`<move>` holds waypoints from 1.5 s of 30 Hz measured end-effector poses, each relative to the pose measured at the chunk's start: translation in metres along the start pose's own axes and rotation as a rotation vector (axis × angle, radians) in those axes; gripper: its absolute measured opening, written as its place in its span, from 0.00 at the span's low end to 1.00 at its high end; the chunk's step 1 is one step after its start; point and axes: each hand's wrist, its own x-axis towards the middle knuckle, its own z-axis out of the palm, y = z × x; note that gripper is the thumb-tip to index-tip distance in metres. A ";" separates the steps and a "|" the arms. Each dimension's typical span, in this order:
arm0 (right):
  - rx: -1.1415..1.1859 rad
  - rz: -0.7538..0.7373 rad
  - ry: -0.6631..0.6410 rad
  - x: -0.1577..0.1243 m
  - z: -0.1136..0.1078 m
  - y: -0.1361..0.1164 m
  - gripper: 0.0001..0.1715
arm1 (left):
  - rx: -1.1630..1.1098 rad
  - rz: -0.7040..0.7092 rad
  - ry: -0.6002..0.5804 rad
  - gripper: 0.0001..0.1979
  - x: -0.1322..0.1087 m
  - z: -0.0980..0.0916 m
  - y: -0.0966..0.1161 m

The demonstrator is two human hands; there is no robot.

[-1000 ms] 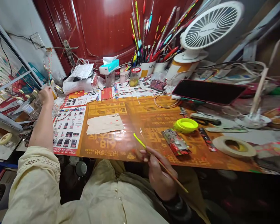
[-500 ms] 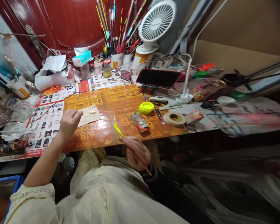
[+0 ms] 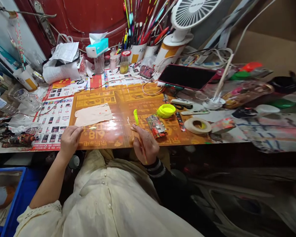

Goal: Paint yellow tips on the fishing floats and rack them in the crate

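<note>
My left hand (image 3: 70, 140) is closed in a pinch on the thin stem of a small pale fishing float (image 3: 92, 128), whose oval body sticks out to the right just in front of a pale sheet (image 3: 93, 114). My right hand (image 3: 146, 144) is wrapped round a slim paintbrush (image 3: 135, 117), its tip loaded with bright yellow paint and pointing up and away from me. The float's fine stem seems to run on toward my right fingers; whether they touch it I cannot tell. An open tub of yellow paint (image 3: 166, 111) stands beyond my right hand.
A paint-smeared block (image 3: 156, 126) and a roll of masking tape (image 3: 197, 125) lie right of my right hand. Farther back are a phone (image 3: 187, 76), a white fan (image 3: 193, 13), pots of brushes (image 3: 138, 52) and a tissue box (image 3: 97, 47).
My left hand has drawn the float toward me, off the pale sheet to its near side. My right hand and the brush have moved forward over the table edge. The view has shifted.
</note>
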 end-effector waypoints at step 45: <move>-0.209 -0.078 0.169 -0.023 0.011 0.012 0.33 | 0.180 0.049 0.041 0.17 -0.091 -0.026 -0.073</move>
